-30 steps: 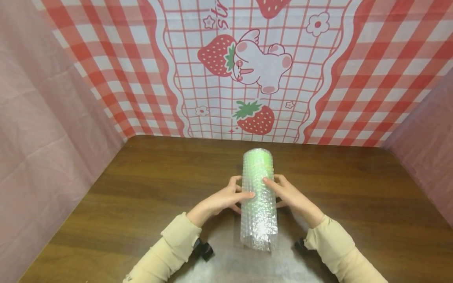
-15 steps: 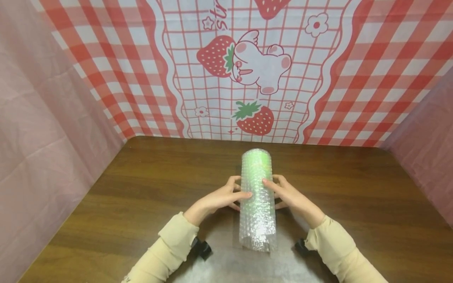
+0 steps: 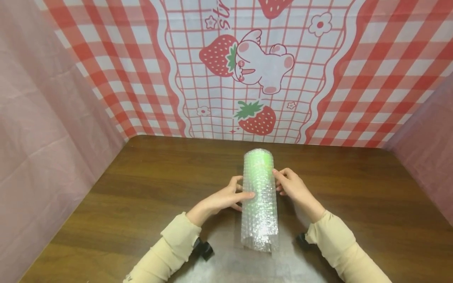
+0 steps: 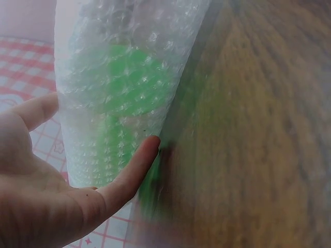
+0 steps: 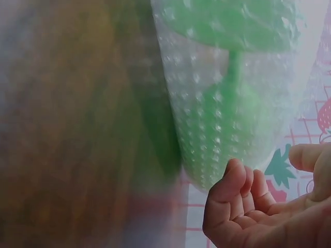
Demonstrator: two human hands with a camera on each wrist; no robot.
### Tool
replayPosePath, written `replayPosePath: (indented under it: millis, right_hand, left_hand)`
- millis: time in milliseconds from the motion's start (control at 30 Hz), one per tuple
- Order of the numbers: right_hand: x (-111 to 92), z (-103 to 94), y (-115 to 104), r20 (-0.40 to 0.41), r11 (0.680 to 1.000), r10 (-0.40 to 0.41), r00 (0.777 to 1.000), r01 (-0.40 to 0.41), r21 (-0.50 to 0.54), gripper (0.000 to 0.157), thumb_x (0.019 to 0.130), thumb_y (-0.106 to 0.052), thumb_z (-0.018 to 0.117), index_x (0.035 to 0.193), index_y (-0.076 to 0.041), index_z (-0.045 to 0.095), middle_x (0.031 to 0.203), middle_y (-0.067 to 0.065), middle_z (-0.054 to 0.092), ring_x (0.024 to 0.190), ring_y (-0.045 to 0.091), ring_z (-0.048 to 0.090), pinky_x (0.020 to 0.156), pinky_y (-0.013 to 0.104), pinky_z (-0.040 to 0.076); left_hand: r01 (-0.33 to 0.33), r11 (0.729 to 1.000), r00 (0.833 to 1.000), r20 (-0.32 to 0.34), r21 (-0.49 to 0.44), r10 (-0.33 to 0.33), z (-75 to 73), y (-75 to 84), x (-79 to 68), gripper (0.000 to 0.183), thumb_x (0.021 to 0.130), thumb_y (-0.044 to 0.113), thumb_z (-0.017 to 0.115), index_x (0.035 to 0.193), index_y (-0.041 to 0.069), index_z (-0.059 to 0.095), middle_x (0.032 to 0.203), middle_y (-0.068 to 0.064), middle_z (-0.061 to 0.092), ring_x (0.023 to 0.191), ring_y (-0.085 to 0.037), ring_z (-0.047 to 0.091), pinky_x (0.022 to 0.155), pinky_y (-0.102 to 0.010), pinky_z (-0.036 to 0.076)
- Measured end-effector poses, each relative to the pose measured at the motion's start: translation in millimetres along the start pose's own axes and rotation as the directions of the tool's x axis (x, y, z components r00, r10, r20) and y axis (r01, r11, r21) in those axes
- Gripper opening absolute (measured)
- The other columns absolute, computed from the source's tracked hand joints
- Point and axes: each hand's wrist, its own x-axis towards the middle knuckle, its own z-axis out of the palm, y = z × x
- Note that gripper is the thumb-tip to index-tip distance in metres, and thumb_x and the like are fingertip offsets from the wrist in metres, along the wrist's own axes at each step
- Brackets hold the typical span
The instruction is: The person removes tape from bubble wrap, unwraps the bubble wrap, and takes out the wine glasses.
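A tube of bubble wrap (image 3: 259,212) lies lengthwise on the table between the hands. Something light green shows through its layers; the right wrist view reveals two rounded green parts (image 5: 227,124) joined by a thin stem. My left hand (image 3: 221,198) holds the tube's left side, thumb on top and the other fingers along the flank, some hidden behind it. Beside the tube's right flank is my right hand (image 3: 293,188), its fingers bent and thumb tip right at the wrap's edge. In the right wrist view, the thumb stands apart from the curled fingers (image 5: 232,181).
The brown wooden table (image 3: 159,169) extends to a red-and-white checked cloth (image 3: 148,78) with strawberries at the back. Pink curtains (image 3: 46,98) hang at both sides. Black devices (image 3: 204,249) sit under the cream sleeves (image 3: 173,243) at the wrists.
My right thumb has come off the top of the tube, and the right hand has shifted to its right edge with fingers more bent. The left hand and the tube stay in place.
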Motion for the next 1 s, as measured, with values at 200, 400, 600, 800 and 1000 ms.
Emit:
replayPosePath:
  millis: [200,400,600,800,1000]
  right_hand:
    - [7,-4.1,-1,0.017,1.000,-0.020,1.000,0.020,0.000,0.048,0.086,-0.044,0.041,0.098,0.003,0.043,0.078,0.014,0.050,0.065,0.019,0.052,0.061,0.034,0.048]
    - [12,-5.3,1,0.036,0.999,-0.030,0.999,0.029,0.030,0.044,0.087,-0.038,0.042,0.098,0.004,0.043,0.080,0.017,0.050,0.066,0.022,0.052,0.063,0.037,0.048]
    - [18,-5.7,2,0.045,0.999,-0.030,0.999,0.028,0.040,0.040,0.088,-0.033,0.043,0.096,0.006,0.045,0.078,0.017,0.050,0.064,0.021,0.050,0.061,0.035,0.047]
    - [22,-4.6,0,0.022,1.000,-0.023,1.000,0.023,0.007,0.040,0.086,-0.034,0.046,0.093,0.005,0.046,0.072,0.014,0.052,0.060,0.017,0.051,0.057,0.032,0.048]
    - [23,-3.2,0,0.023,1.000,-0.011,1.000,0.011,0.028,0.037,0.086,-0.035,0.046,0.092,0.001,0.041,0.071,0.014,0.049,0.060,0.017,0.049,0.058,0.031,0.047]
  left_hand:
    - [0.014,1.000,1.000,-0.014,-0.008,-0.014,0.0,-0.8,0.3,0.074,0.080,0.026,0.058,0.132,0.010,0.008,0.111,-0.016,0.040,0.087,-0.025,0.054,0.069,-0.037,0.049]
    - [0.026,1.000,0.998,-0.053,0.000,-0.026,-1.1,0.5,-0.2,0.077,0.078,0.030,0.060,0.132,0.009,0.008,0.118,-0.018,0.036,0.091,-0.027,0.053,0.071,-0.037,0.049]
    - [0.032,0.999,0.996,-0.085,0.015,-0.031,-1.1,2.5,1.5,0.078,0.078,0.032,0.058,0.132,0.008,0.008,0.125,-0.018,0.029,0.094,-0.028,0.051,0.074,-0.037,0.048]
    - [-0.013,1.000,0.996,-0.082,0.027,0.015,2.4,2.1,7.2,0.078,0.077,0.033,0.060,0.132,0.009,0.010,0.122,-0.015,0.030,0.090,-0.024,0.053,0.072,-0.034,0.048]
    - [-0.039,0.998,0.994,-0.097,0.049,0.044,5.6,1.7,7.7,0.081,0.076,0.034,0.061,0.132,0.007,0.009,0.124,-0.017,0.028,0.090,-0.023,0.052,0.071,-0.033,0.049]
